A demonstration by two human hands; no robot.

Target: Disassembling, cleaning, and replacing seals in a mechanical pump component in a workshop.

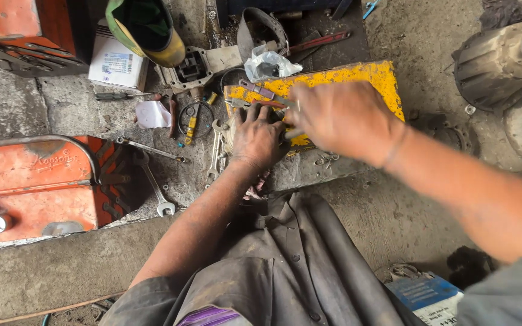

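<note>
Hands met at the near edge of the chipped yellow-painted flat metal plate lying on the grimy concrete floor. My left hand lay palm down, fingers curled over that edge, pressing on something I could not make out beneath it. My right hand reached across the plate with its fingers bent around a small slim metal part beside my left fingertips; motion blur hid how firmly it gripped. Just left of the plate lay a cluster of steel open-ended spanners, and farther left another long spanner beside the dented orange metal toolbox. Behind the plate sat a crumpled clear plastic bag and a grey cast-metal housing.
</note>
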